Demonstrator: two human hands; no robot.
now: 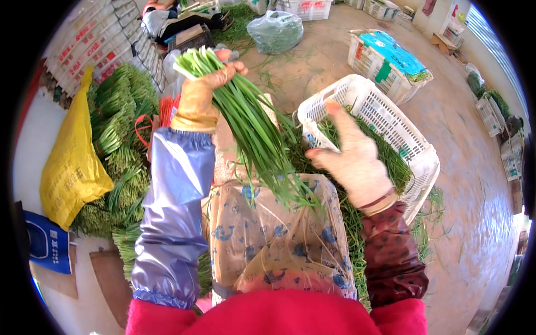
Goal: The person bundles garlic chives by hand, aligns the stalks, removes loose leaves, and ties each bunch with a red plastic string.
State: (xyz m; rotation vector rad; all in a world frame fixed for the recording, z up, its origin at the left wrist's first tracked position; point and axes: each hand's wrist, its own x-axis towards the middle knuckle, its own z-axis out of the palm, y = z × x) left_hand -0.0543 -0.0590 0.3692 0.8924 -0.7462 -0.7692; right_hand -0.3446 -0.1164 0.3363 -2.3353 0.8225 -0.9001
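Observation:
My left hand point(205, 88), in a tan glove with bare fingertips, grips a bunch of Chinese chives point(251, 125) near its pale cut ends. The green leaves hang down to the right, their tips over the patterned plastic apron point(272, 234) on my lap. My right hand point(356, 159), gloved in a light colour and slightly blurred, is empty with thumb and forefinger spread apart. It hovers by the near side of a white plastic crate point(402, 113), which holds loose green leaves point(377, 146).
Tied chive bundles point(121, 125) are piled at left, beside a yellow sack point(75, 163). Red ties point(167, 109) stand near my left wrist. Ahead are a filled plastic bag point(276, 31), a covered crate point(389, 58) and a seated person point(180, 23). Loose leaves litter the floor.

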